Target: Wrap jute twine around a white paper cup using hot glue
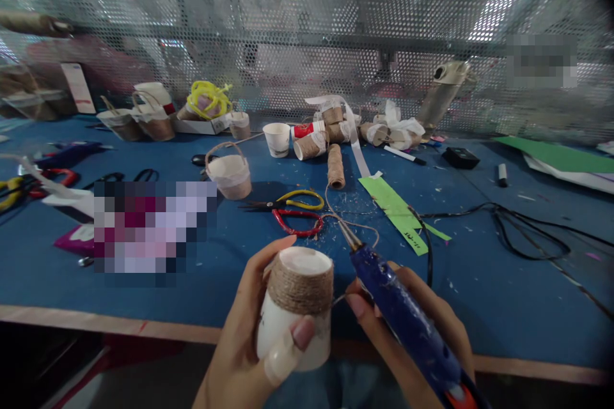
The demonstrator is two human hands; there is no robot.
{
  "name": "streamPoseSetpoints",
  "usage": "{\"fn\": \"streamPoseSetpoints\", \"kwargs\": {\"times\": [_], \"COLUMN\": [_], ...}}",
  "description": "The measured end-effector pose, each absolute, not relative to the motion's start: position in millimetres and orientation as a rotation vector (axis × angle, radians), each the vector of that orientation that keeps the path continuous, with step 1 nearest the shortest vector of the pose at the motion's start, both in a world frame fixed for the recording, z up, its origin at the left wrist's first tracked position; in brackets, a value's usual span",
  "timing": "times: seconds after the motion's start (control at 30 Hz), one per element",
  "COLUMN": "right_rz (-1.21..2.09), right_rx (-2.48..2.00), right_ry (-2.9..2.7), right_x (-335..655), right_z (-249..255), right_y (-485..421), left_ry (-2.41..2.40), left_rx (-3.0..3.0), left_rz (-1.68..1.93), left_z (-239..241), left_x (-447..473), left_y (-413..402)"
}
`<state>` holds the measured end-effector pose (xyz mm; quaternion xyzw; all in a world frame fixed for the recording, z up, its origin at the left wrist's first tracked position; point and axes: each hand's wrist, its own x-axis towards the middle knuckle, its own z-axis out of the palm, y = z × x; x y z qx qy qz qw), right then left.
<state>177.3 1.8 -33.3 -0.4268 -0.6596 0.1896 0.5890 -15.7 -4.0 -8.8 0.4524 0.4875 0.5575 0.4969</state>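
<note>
In the head view, the paper cup (293, 332) is held base-up above the near edge of the desk (503, 307), toward the middle of that edge. Brown twine (300, 284) is wound around its upper part; the wider part below is bare white.

The left hand (240, 326) grips the cup from the left side, its thumb pressed against the front and its other fingers curled along the side and back. The thumb bears a pale wrap. The right hand (444, 313) carries a blue glue gun (403, 319), while its thumb and a finger are pinched together on the short strand running to the cup. The nozzle points away, toward the desk's far edge, clear of the cup.

Midway between near and far edges lie scissors (298, 212) with one yellow and one red handle; the twine roll (336, 169) lies beyond them.

Risks, as I judge them: the hot tip could burn a finger or scorch the loose twine passing close to it, since one hand manages gun and strand together. Slack twine could snag on the red handle. If the pinch loosens, the upper turns could slip on the tapering cup.
</note>
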Motion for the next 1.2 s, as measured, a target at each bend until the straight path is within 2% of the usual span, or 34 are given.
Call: {"fn": "streamPoseSetpoints", "kwargs": {"times": [0.17,0.53,1.2], "right_rz": [0.513,0.69,0.587], "right_rx": [-1.148,-1.109,-1.05], "right_ry": [-1.492,-1.462,-1.636], "right_x": [174,175,175], "right_z": [-31,-32,-31], "right_y": [-6,-7,-4], "left_ry": [1.171,1.154,1.156], "left_rx": [1.08,1.085,1.134], "left_rz": [1.337,1.359,1.31], "left_z": [-6,-8,-4], "left_x": [-17,-15,-11], "left_y": [-3,-5,-6]}}
